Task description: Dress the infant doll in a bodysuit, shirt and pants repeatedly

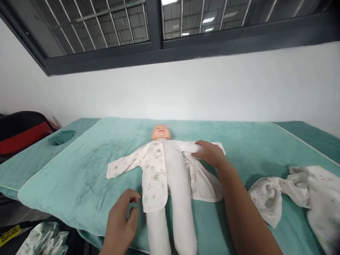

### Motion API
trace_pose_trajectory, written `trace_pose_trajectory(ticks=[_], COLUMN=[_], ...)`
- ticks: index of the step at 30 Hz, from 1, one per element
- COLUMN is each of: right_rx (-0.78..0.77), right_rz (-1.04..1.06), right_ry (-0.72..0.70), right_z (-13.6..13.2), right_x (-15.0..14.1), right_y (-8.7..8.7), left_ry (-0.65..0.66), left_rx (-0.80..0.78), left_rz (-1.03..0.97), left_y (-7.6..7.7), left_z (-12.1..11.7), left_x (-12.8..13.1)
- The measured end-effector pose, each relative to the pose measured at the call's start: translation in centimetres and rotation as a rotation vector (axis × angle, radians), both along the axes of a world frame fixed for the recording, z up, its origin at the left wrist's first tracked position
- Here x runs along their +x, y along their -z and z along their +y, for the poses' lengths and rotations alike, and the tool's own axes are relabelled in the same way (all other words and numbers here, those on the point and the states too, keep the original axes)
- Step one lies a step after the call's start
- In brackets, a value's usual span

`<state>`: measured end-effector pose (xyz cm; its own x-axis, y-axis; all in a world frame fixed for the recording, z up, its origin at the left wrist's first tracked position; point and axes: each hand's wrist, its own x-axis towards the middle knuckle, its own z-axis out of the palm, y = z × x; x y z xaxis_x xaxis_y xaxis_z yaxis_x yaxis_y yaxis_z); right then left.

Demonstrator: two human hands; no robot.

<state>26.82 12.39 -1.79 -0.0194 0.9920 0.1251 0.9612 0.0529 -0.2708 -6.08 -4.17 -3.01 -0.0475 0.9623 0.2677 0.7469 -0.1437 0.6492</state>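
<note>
A baby doll with a white cloth body lies on its back, its head toward the wall. A white printed baby jacket covers the doll's side at the left of the view, that sleeve stretched out. The jacket's other half lies spread open under the doll, inner side up. My right hand is closed around the end of the doll's arm at the right. Beside the jacket's lower left edge, my left hand is held with fingers curled but apart, holding nothing.
A green padded cover lies under the doll. Crumpled printed baby clothing rests at the right. At the left are a red and black item and, lower down, a bundle of printed cloth. A white wall and barred window stand behind.
</note>
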Motion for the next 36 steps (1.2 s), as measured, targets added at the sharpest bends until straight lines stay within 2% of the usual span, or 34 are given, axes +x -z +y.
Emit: trace_pose_trajectory(ticks=[2, 4, 6, 9, 11, 13, 17, 19, 20, 24, 29, 31, 36], right_rx=[0.050, 0.193, 0.366, 0.502, 0.454, 0.351, 0.222, 0.176, 0.151, 0.076, -0.030, -0.055, -0.033], right_rz=[-0.021, -0.003, 0.099, 0.477, 0.800, 1.025, 1.138, 1.149, 1.119, 0.831, 0.612, 0.622, 0.858], right_ry=[-0.003, 0.017, 0.060, 0.163, 0.201, 0.163, -0.119, -0.254, -0.267, -0.113, -0.090, -0.084, -0.039], right_z=[-0.1, 0.0, 0.3, 1.3, 2.0, 2.6, 2.3, 2.2, 2.2, 2.9, 2.6, 2.2, 2.1], right_x=[0.8, 1.1, 0.9, 0.1, -0.5, -1.1, -1.3, -0.7, -0.3, 0.8, -0.3, -0.6, 0.5], right_y=[-0.1, 0.0, 0.2, 0.9, 1.4, 1.8, 1.6, 1.2, 1.1, 1.4, 2.5, 2.5, 1.2], left_ry=[-0.068, -0.062, 0.032, 0.218, 0.314, 0.392, 0.423, 0.447, 0.472, 0.561, 0.559, 0.554, 0.567], left_rx=[0.114, 0.179, 0.227, 0.199, 0.202, 0.156, 0.066, 0.047, 0.044, 0.071, 0.097, 0.105, 0.107], left_rz=[-0.020, -0.020, -0.014, 0.130, 0.294, 0.435, 0.510, 0.501, 0.521, 0.678, 0.776, 0.810, 0.884], left_y=[-1.2, -2.6, -4.0, -6.0, -7.0, -7.7, -7.8, -7.5, -7.3, -6.6, -6.6, -6.8, -7.5], left_z=[0.9, 2.5, 4.7, 9.1, 12.2, 15.0, 19.0, 20.0, 20.4, 20.7, 20.6, 20.5, 20.1], left_x=[0.4, 1.6, 3.8, 8.1, 11.1, 13.8, 17.0, 17.3, 17.1, 15.7, 14.3, 13.9, 13.6])
